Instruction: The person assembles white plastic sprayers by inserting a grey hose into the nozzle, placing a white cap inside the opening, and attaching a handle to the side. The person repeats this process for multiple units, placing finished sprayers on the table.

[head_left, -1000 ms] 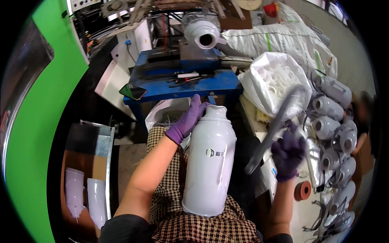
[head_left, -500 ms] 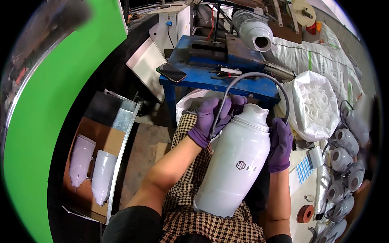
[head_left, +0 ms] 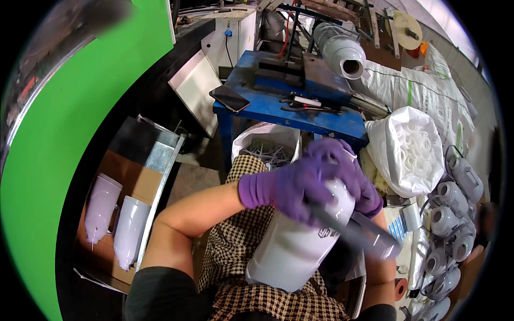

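1. Head view: the left hand [head_left: 292, 187], in a purple glove, is wrapped over the top of a white flask body [head_left: 300, 243] that lies tilted on the person's lap.
2. The right hand [head_left: 360, 184], also gloved, closes on the flask's neck from the far side.
3. A blurred grey handle strip [head_left: 353, 232] crosses the flask; which hand grips it cannot be told.
4. Beyond stand a blue workbench [head_left: 300, 109], a bag of white rings [head_left: 409, 150], and grey lids [head_left: 452, 214] to the right.
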Available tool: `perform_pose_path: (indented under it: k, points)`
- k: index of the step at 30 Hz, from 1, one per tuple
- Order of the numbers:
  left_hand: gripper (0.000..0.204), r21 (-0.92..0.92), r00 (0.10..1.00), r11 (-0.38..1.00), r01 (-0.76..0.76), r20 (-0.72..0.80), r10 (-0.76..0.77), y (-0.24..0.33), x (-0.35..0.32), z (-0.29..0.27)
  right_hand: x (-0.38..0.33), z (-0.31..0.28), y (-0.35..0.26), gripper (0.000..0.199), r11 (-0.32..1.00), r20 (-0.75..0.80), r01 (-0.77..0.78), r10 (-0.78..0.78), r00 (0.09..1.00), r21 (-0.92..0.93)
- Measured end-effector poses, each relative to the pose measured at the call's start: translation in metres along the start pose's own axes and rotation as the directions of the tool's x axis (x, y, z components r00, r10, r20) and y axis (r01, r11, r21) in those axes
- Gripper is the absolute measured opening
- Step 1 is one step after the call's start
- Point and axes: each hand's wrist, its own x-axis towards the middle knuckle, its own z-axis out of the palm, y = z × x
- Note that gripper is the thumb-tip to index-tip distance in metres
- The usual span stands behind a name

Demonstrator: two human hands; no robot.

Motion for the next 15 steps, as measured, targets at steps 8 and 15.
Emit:
perform_pose_path:
  k: [8, 15]
  points:
    - [0.03, 0.196, 0.95, 0.976, -0.094, -0.274, 0.146, 0.025, -0.003, 0.034, 0.015, -0.016, -0.017, 0.079, 0.875, 0.363, -0.291, 0.146, 0.92, 0.387]
    - [0.051, -0.817, 0.758, 0.523, 0.242, -0.177, -0.628, -0.015, -0.007, 0.003, 0.002, -0.011, 0.009, 0.091, 0.772, -0.184, 0.09, 0.036, 0.982, 0.629]
